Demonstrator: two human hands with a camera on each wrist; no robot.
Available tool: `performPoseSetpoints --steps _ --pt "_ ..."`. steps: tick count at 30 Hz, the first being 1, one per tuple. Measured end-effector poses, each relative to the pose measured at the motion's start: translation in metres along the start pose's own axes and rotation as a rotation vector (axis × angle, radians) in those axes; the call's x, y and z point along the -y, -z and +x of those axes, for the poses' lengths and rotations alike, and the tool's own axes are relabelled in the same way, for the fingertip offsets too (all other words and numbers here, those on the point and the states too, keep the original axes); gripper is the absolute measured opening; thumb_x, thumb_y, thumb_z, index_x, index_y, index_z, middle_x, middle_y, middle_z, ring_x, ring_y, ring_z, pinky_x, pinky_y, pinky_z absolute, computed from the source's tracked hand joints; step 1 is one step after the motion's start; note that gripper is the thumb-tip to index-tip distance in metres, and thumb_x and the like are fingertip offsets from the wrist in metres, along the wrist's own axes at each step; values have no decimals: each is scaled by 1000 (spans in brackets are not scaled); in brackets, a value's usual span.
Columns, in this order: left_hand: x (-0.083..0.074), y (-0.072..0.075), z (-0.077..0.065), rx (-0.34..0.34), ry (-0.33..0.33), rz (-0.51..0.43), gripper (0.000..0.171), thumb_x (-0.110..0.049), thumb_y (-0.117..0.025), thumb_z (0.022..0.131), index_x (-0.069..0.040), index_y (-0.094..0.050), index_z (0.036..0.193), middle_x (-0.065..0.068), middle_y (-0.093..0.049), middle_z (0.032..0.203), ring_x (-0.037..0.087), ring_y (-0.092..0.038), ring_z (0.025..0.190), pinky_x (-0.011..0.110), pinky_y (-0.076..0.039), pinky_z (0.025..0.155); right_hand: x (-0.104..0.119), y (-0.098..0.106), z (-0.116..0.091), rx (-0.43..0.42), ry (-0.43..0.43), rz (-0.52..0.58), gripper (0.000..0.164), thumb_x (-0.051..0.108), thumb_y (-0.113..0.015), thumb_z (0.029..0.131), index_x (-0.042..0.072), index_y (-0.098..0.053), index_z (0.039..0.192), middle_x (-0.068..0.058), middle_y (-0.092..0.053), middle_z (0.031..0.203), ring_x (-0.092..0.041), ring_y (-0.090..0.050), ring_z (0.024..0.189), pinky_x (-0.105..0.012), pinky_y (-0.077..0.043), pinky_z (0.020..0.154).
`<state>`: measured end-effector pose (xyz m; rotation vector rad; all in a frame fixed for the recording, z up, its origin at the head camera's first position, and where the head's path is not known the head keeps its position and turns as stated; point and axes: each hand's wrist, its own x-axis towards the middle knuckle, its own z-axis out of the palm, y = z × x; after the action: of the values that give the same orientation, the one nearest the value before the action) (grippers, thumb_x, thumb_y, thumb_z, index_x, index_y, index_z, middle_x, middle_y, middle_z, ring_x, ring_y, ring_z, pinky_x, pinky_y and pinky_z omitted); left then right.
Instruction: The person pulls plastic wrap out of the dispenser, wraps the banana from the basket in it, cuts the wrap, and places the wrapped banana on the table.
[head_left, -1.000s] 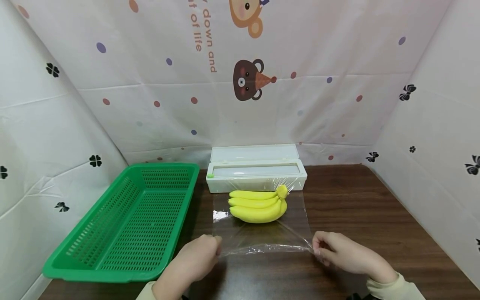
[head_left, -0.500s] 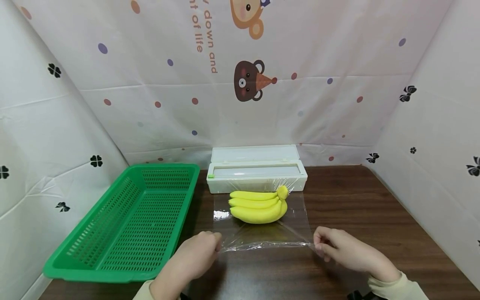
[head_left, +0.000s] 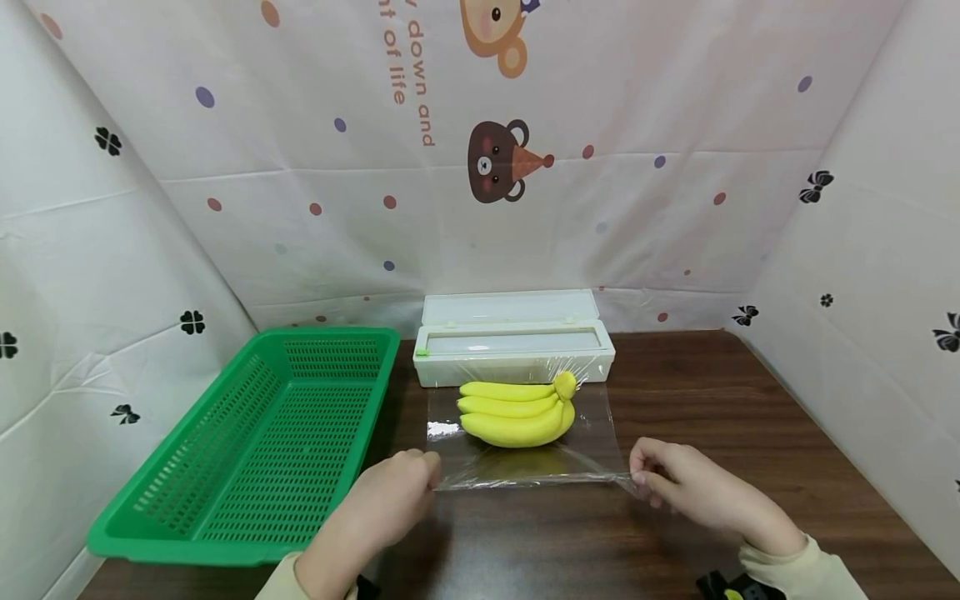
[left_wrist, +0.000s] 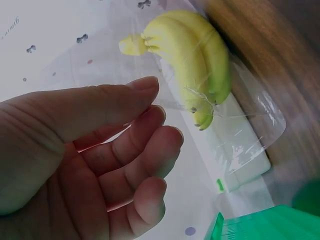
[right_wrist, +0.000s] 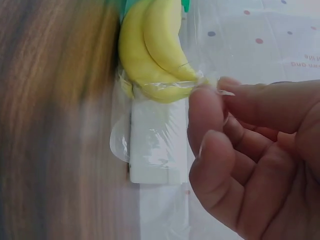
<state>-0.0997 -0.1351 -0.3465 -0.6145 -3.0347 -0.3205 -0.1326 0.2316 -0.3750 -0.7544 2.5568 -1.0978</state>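
Note:
A bunch of yellow bananas (head_left: pixel 517 414) lies on a sheet of clear plastic wrap (head_left: pixel 480 468) that runs out from a white wrap dispenser box (head_left: pixel 513 367) with its lid raised. My left hand (head_left: pixel 393 496) pinches the near left corner of the wrap between thumb and fingers. At the near right corner, my right hand (head_left: pixel 693 487) pinches the film the same way; in the right wrist view a bit of it shows at the fingertips (right_wrist: pixel 207 107). The near edge is stretched between both hands, lifted above the table. Neither hand touches the bananas.
A green perforated basket (head_left: pixel 360 467) stands to the left, close to my left forearm. Dark wooden table (head_left: pixel 675 392) spreads to the right of the wrap. A patterned white cloth (head_left: pixel 337 233) rises behind and at both sides.
Both hands have moved slightly forward, toward the bananas, with the wrap's near edge going along. The bananas, box and basket have stayed where they were.

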Motion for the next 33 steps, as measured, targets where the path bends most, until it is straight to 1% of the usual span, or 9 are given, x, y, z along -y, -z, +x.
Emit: performPoseSetpoints --steps 4,9,15,20,23,25,30,33 --pt "1 3 2 -13 8 4 17 -5 -70 79 -13 -57 72 -3 -52 68 10 -47 60 23 -39 50 2 4 2 -10 -1 -8 16 22 -53 96 10 -49 87 4 -54 69 -3 -52 59 -25 -45 46" --pt "2 7 3 -72 -6 7 20 -4 -70 79 -13 -55 70 -4 -52 67 10 -48 60 22 -39 49 3 8 4 -34 16 -47 14 21 -55 95 11 -51 87 4 -54 68 -4 -52 58 -24 -46 47" --pt "2 12 8 -106 15 19 26 -4 -68 82 -15 -51 66 -6 -46 62 7 -40 55 20 -33 46 6 14 8 -68 14 -83 11 19 -57 94 12 -53 87 5 -55 68 -3 -50 56 -24 -46 48" --pt "4 15 13 -144 14 37 33 -1 -62 84 -15 -43 61 -5 -37 56 7 -31 51 19 -25 44 8 15 11 -119 16 -104 7 16 -58 93 13 -55 88 5 -55 68 -1 -49 54 -23 -45 48" --pt "5 16 15 -155 13 34 34 1 -61 84 -15 -42 61 -4 -35 55 8 -28 50 19 -22 44 9 16 12 -143 27 -107 5 13 -59 93 13 -55 90 5 -57 71 0 -49 56 -22 -44 48" --pt "6 16 16 -159 14 33 33 1 -62 83 -14 -43 61 -4 -35 55 8 -28 50 18 -22 45 10 17 12 -161 39 -121 5 11 -59 92 13 -55 90 5 -58 72 0 -49 58 -22 -43 49" --pt "7 19 19 -156 23 34 31 -3 -65 84 -14 -45 63 -4 -38 55 9 -33 50 19 -26 45 12 19 14 -206 63 -184 10 5 -60 88 14 -56 87 8 -56 73 2 -49 63 -21 -43 53" --pt "8 20 21 -147 29 31 31 -6 -66 85 -14 -45 63 -3 -37 54 10 -33 50 19 -26 45 13 20 14 -229 68 -187 16 0 -58 86 15 -54 85 8 -54 73 1 -49 64 -21 -42 54"
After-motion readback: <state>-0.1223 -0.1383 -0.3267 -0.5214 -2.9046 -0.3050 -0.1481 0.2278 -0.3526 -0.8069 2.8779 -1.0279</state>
